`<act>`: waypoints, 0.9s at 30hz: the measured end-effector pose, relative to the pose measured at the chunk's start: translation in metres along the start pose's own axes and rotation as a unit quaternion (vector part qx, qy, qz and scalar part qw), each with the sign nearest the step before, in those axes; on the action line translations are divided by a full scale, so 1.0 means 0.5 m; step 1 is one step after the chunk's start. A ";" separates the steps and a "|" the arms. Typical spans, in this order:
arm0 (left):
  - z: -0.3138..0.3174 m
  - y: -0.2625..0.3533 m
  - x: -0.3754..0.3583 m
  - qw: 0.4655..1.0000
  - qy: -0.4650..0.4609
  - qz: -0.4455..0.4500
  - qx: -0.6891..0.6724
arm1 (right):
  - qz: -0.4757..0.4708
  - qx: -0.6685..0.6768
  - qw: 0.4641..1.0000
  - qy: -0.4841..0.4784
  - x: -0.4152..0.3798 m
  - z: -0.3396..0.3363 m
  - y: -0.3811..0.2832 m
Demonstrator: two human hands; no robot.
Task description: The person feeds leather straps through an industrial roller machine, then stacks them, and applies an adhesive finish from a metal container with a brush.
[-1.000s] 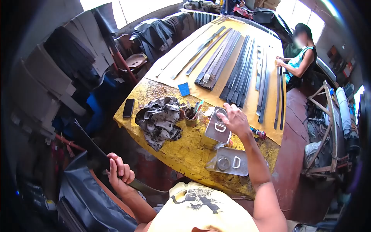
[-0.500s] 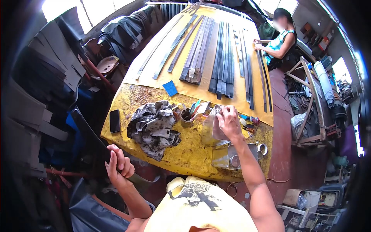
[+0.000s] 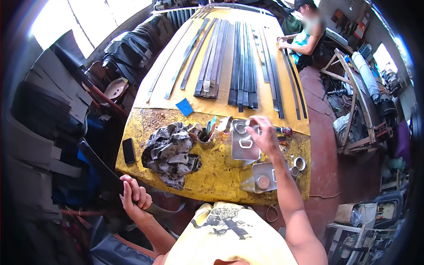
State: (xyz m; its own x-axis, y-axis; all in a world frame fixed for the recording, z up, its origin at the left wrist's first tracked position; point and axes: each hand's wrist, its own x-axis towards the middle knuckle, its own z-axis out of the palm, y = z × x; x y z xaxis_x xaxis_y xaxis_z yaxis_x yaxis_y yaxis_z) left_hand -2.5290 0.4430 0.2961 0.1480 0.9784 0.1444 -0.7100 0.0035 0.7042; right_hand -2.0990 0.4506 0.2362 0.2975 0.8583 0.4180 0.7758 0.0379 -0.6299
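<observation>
My left hand [image 3: 136,194] is closed around a long dark leather strip [image 3: 102,162], which arches up to the left and hangs below the hand to the right. Over a rectangular metal can [image 3: 245,152] with a folding handle, my right hand [image 3: 265,134] has its fingertips bent together beside the round mouth [image 3: 240,127]. Whatever those fingers hold is too small to make out. Nearer my body lies a second metal can [image 3: 263,171] with a round cap. A stained grey rag [image 3: 171,152] rests left of the cans, beside a small tool cup [image 3: 205,139].
Several dark strips [image 3: 243,66] lie lengthwise on the yellow table [image 3: 212,172]. A phone [image 3: 128,151] is near its left edge, a blue square [image 3: 184,107] farther up. Another person [image 3: 307,35] handles strips at the far right. A wooden rack [image 3: 353,101] stands to the right.
My right hand has shifted off the top of the can, so its round mouth and handle now show. The left hand still grips the strip. The view has tilted slightly.
</observation>
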 end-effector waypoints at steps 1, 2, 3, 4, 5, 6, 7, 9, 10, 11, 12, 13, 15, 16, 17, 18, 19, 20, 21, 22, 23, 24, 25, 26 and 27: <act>0.006 -0.004 0.001 1.000 -0.002 0.004 0.004 | 0.040 0.030 0.999 -0.019 0.004 0.012 -0.021; 0.011 -0.006 0.003 1.000 -0.007 0.008 0.009 | 0.005 0.005 0.999 -0.040 0.006 0.034 -0.009; 0.016 -0.007 0.005 1.000 -0.003 0.007 0.001 | -0.029 -0.020 0.998 -0.059 0.007 0.058 0.011; 0.019 -0.010 0.004 1.000 -0.001 0.004 -0.010 | -0.043 -0.020 0.998 -0.046 0.007 0.071 0.013; 0.022 -0.016 0.005 1.000 0.000 -0.003 -0.021 | -0.054 -0.022 0.998 -0.032 0.004 0.081 0.018; 0.020 -0.019 0.007 1.000 -0.013 -0.003 -0.026 | -0.121 -0.017 0.992 0.007 -0.003 0.096 0.046; 0.021 -0.022 0.010 1.000 -0.026 0.004 -0.017 | -0.195 -0.006 0.978 0.073 -0.007 0.119 0.078; 0.028 -0.028 0.011 1.000 -0.012 0.004 -0.028 | -0.081 -0.029 0.990 -0.107 0.001 0.052 0.027; 0.026 -0.027 0.012 0.999 -0.022 -0.003 -0.028 | -0.086 -0.038 0.993 -0.068 -0.016 0.035 0.031; 0.025 -0.026 0.014 0.999 -0.034 -0.008 -0.041 | -0.097 -0.046 0.994 -0.028 -0.021 0.012 0.022; 0.022 -0.023 0.016 0.998 -0.040 -0.006 -0.038 | -0.039 -0.025 0.998 -0.050 -0.029 -0.045 0.021; 0.017 -0.022 0.015 0.998 -0.043 -0.003 -0.034 | 0.005 -0.034 0.999 -0.019 -0.048 -0.078 0.043; 0.011 -0.023 0.018 0.998 -0.043 -0.005 -0.038 | 0.121 -0.118 0.986 -0.017 -0.101 -0.175 0.028; 0.010 -0.022 0.022 0.998 -0.045 -0.006 -0.038 | 0.108 -0.193 0.974 -0.040 -0.141 -0.201 0.031; 0.008 -0.024 0.027 0.998 -0.049 -0.010 -0.046 | 0.146 -0.187 0.967 -0.097 -0.175 -0.218 0.016; 0.006 -0.027 0.031 0.997 -0.052 -0.015 -0.054 | 0.183 -0.179 0.954 -0.155 -0.207 -0.228 -0.008; 0.004 -0.030 0.036 0.996 -0.056 -0.020 -0.062 | 0.172 -0.172 0.956 -0.164 -0.237 -0.220 -0.038; 0.002 -0.032 0.041 0.996 -0.058 -0.023 -0.058 | 0.161 -0.164 0.958 -0.171 -0.261 -0.206 -0.064; 0.002 -0.034 0.047 0.996 -0.061 -0.027 -0.060 | 0.130 -0.183 0.958 -0.179 -0.278 -0.187 -0.076; 0.003 -0.037 0.054 0.995 -0.066 -0.033 -0.061 | 0.101 -0.203 0.956 -0.185 -0.296 -0.165 -0.082; 0.005 -0.040 0.060 0.995 -0.071 -0.039 -0.063 | 0.073 -0.223 0.953 -0.191 -0.310 -0.145 -0.087; 0.008 -0.044 0.066 0.994 -0.073 -0.045 -0.070 | 0.073 -0.237 0.950 -0.192 -0.320 -0.128 -0.092; 0.011 -0.045 0.073 0.993 -0.081 -0.048 -0.069 | 0.073 -0.245 0.948 -0.189 -0.324 -0.122 -0.091; 0.014 -0.045 0.079 0.992 -0.088 -0.050 -0.069 | 0.072 -0.252 0.947 -0.185 -0.327 -0.117 -0.090; 0.016 -0.043 0.082 0.992 -0.095 -0.050 -0.068 | 0.069 -0.259 0.946 -0.183 -0.329 -0.115 -0.092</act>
State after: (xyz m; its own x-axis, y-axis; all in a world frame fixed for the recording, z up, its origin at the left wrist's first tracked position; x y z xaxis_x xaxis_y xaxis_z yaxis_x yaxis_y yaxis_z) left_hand -2.5020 0.4812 0.2925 0.3398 0.9155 0.2154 -0.7699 0.1392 0.6228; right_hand -2.1517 0.2783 0.2342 0.2769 0.9601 0.0399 0.9404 -0.2622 -0.2164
